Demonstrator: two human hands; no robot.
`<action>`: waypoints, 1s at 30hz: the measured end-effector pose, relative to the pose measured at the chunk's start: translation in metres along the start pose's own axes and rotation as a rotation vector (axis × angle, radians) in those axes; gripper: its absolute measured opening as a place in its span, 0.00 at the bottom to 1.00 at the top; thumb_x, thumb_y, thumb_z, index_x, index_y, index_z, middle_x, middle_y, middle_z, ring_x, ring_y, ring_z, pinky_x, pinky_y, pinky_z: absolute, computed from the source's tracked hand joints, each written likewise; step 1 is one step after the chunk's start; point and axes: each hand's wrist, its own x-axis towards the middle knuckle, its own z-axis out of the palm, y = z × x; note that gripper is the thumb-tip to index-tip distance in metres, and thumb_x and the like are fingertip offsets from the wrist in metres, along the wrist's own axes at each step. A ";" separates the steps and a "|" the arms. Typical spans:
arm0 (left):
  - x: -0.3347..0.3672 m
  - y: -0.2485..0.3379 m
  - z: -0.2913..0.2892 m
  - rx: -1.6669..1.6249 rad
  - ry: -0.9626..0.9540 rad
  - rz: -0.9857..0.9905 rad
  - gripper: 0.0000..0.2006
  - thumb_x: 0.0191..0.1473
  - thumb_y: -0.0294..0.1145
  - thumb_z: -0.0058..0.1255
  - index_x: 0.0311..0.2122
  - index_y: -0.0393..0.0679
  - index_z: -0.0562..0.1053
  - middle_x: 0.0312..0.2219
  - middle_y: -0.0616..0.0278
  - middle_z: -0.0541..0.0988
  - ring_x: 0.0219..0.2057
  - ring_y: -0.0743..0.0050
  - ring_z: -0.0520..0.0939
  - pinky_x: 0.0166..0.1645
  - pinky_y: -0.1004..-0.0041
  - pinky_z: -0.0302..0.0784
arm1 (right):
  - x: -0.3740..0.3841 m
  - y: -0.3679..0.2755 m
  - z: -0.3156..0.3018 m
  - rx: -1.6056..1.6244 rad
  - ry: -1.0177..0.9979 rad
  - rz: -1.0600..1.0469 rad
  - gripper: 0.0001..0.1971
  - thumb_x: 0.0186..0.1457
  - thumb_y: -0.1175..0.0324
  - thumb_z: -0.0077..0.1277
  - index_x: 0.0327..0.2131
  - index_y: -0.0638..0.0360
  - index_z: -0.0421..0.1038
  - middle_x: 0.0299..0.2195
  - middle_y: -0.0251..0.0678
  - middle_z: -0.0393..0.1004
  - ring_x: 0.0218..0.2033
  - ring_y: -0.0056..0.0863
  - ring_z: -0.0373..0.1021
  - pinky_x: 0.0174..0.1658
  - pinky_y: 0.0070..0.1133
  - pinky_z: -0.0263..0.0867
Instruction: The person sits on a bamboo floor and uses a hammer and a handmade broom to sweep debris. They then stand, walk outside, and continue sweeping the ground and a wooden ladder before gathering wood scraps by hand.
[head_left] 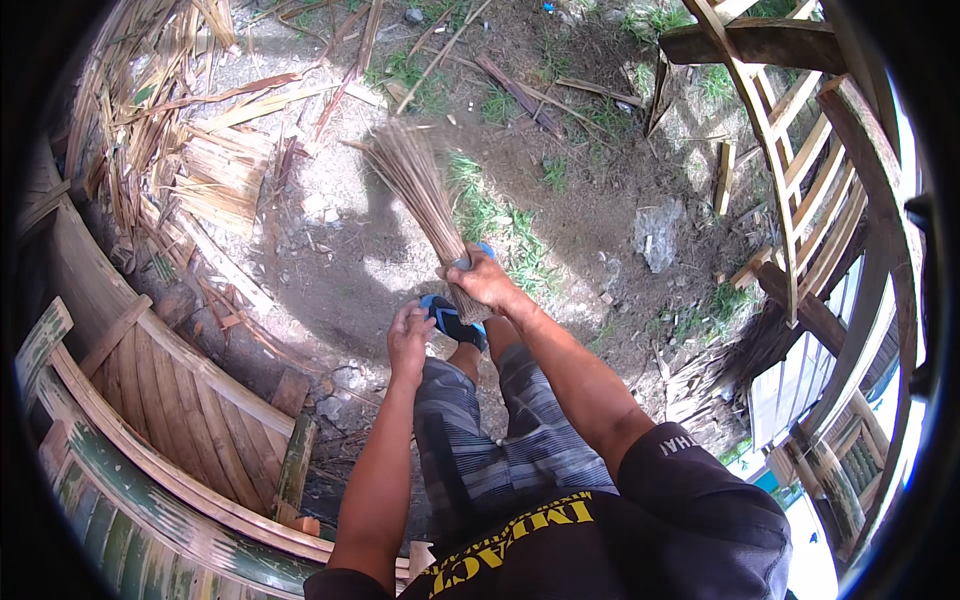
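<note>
My right hand grips a stick broom near its bound base, with the splayed bristles pointing up and away over the dirt ground. The bristle tips look blurred. My left hand hangs beside my thigh with curled fingers and nothing in it, just left of the broom's base. A blue sandal on my foot shows between the two hands. My grey striped shorts fill the space below.
A curved bamboo slat structure runs along the left and lower left. A heap of split bamboo strips lies at upper left. A bamboo ladder-like frame stands at right. A grey stone and grass patches dot the dirt.
</note>
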 end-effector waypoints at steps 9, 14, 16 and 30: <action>0.013 0.004 -0.006 0.356 -0.112 0.185 0.18 0.66 0.37 0.48 0.56 0.39 0.71 0.43 0.55 0.81 0.41 0.69 0.83 0.46 0.72 0.78 | 0.018 -0.010 -0.131 0.686 0.660 0.194 0.24 0.58 0.60 0.59 0.52 0.62 0.65 0.38 0.40 0.74 0.35 0.28 0.73 0.37 0.29 0.73; 0.025 -0.007 -0.011 0.656 -0.044 0.391 0.14 0.64 0.34 0.50 0.50 0.38 0.75 0.38 0.51 0.82 0.36 0.65 0.84 0.44 0.69 0.79 | 0.071 -0.049 -0.104 -0.007 0.067 -0.111 0.50 0.49 0.49 0.64 0.65 0.76 0.53 0.61 0.54 0.64 0.62 0.42 0.61 0.64 0.29 0.56; 0.027 0.003 -0.005 0.789 -0.085 0.357 0.14 0.61 0.30 0.51 0.51 0.40 0.76 0.38 0.47 0.82 0.36 0.58 0.85 0.45 0.65 0.78 | 0.049 -0.032 -0.120 0.108 0.029 -0.294 0.51 0.50 0.50 0.64 0.68 0.72 0.50 0.62 0.52 0.65 0.63 0.39 0.61 0.65 0.27 0.55; 0.070 0.076 -0.017 0.747 -0.034 0.511 0.07 0.58 0.24 0.50 0.41 0.39 0.77 0.32 0.48 0.81 0.32 0.50 0.83 0.38 0.61 0.79 | 0.105 -0.025 -0.266 -0.035 0.212 -0.176 0.44 0.52 0.51 0.63 0.67 0.59 0.57 0.53 0.47 0.73 0.52 0.37 0.71 0.54 0.29 0.68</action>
